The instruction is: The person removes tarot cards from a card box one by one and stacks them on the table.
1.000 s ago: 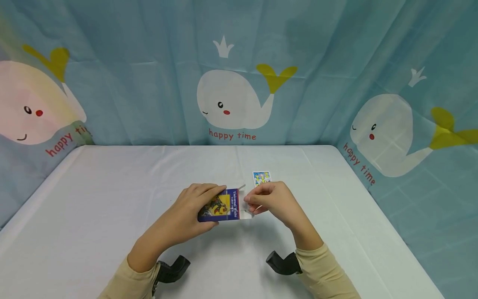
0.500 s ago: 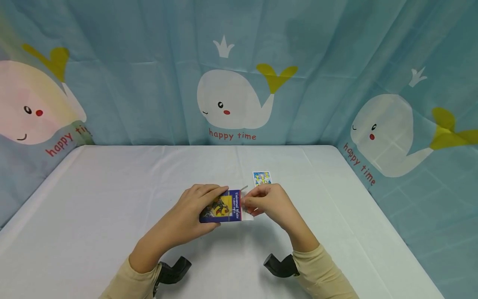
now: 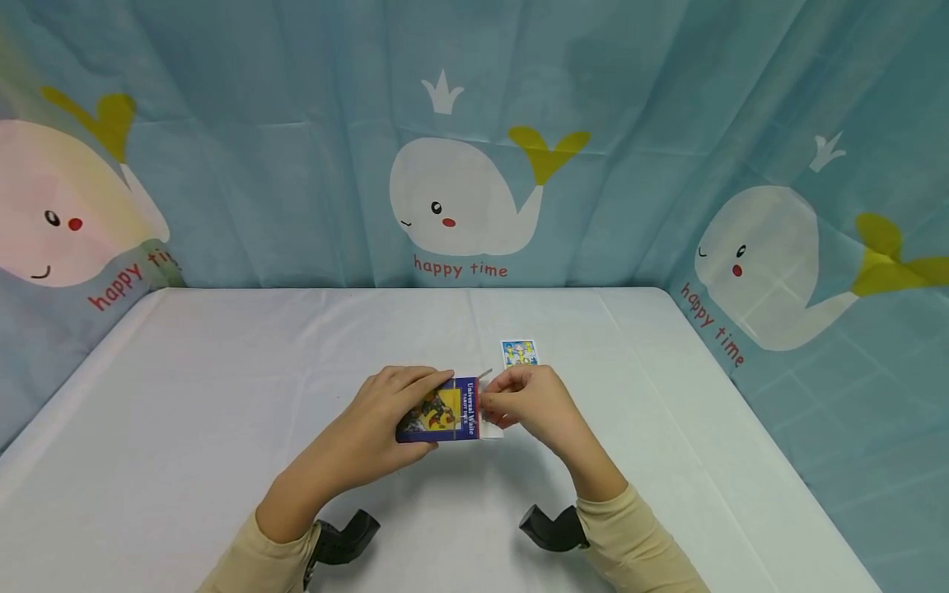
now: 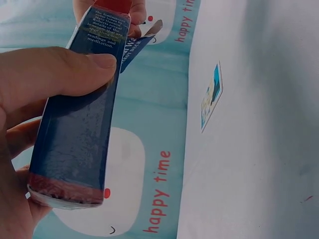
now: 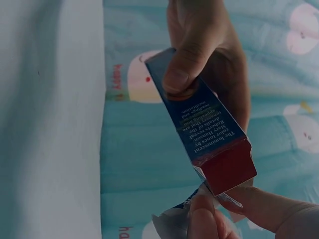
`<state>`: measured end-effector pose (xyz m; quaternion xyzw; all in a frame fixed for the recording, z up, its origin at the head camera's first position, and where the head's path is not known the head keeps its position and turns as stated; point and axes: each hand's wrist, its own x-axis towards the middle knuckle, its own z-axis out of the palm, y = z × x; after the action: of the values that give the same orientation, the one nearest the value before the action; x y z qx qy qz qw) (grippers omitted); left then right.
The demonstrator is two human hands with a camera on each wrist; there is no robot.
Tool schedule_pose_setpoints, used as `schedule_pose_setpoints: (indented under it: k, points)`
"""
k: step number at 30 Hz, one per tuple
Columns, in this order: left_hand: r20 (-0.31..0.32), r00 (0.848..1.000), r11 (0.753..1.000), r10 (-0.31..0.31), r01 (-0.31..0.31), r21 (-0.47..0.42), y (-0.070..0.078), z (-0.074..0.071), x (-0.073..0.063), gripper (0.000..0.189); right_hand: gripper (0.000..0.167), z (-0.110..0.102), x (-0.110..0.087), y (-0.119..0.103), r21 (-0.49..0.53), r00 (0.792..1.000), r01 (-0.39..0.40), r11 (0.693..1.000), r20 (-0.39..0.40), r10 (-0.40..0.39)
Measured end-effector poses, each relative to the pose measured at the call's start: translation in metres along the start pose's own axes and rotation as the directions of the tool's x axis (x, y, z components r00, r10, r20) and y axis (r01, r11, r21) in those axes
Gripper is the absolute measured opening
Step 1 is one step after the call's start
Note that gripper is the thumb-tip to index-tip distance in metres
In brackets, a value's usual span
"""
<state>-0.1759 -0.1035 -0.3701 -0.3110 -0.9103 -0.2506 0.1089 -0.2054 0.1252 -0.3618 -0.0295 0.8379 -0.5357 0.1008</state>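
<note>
My left hand [image 3: 378, 424] grips a blue tarot card box [image 3: 437, 409] in the head view, holding it above the white table with its end toward the right hand. In the left wrist view, the left thumb lies along the narrow side of the box [image 4: 75, 129]. At that end, my right hand [image 3: 534, 403] has thumb and fingertips pinched together. The right wrist view puts them at a bent flap [image 5: 174, 219] below the red end piece [image 5: 229, 169]; the exact contact is partly hidden. A colourful card [image 3: 520, 352] lies flat just beyond the right hand.
A white cloth covers the table [image 3: 259, 395]. Blue curtains [image 3: 311, 165] with printed whales hang behind and beside it. Black curved mounts [image 3: 344, 535] stick out inward from both wrists.
Over the last second the box has shifted slightly right, and my right fingertips have moved left, closer against its end. Since half a second ago, almost nothing differs. The card stays put.
</note>
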Motion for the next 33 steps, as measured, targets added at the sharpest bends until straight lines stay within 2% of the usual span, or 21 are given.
schedule_pose_setpoints:
  k: [7, 18, 27, 33]
  points:
    - [0.006, 1.000, 1.000, -0.012, 0.012, 0.001, 0.000, -0.001, 0.000, 0.075, 0.020, -0.007, 0.000, 0.000, 0.025, 1.000, -0.014, 1.000, 0.028, 0.013]
    - [0.016, 1.000, 1.000, -0.025, 0.025, 0.007, -0.001, -0.004, 0.000, 0.077, 0.022, -0.017, -0.001, -0.004, 0.049, 0.999, -0.025, 0.999, 0.029, 0.023]
    - [0.007, 1.000, 1.000, -0.021, 0.021, 0.007, 0.000, -0.004, 0.000, 0.076, 0.029, -0.025, -0.002, -0.003, 0.047, 0.998, 0.008, 0.999, 0.061, -0.011]
    - [0.003, 1.000, 1.000, -0.016, 0.016, 0.008, 0.001, -0.004, 0.000, 0.077, 0.026, -0.027, -0.001, -0.001, 0.045, 0.997, 0.034, 0.998, 0.070, -0.037]
